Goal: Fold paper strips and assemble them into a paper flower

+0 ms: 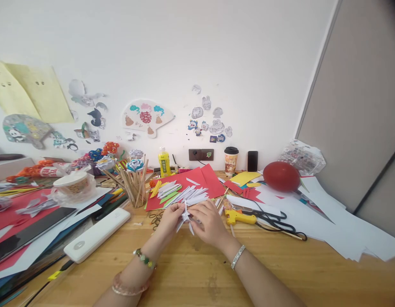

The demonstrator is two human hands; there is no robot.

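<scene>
A small white folded-paper piece (pixel 185 216) with several pointed ends is held between both hands above the wooden table. My left hand (pixel 170 218) pinches it from the left side. From the right, my right hand (pixel 206 219) has its fingers curled round the other side, hiding part of the paper. Just beyond the hands, many folded white paper strips (pixel 191 195) lie with some green strips (pixel 169 196) and yellow strips (pixel 155 188) on red paper (pixel 213 181).
A yellow glue gun (pixel 240 217) and black scissors (pixel 274 219) lie right of my hands. Wooden sticks (pixel 138 192) stand behind on the left, near a white power bank (pixel 96 234). A yellow bottle (pixel 164 162), a cup (pixel 231 162) and a red balloon (pixel 281 176) are farther back.
</scene>
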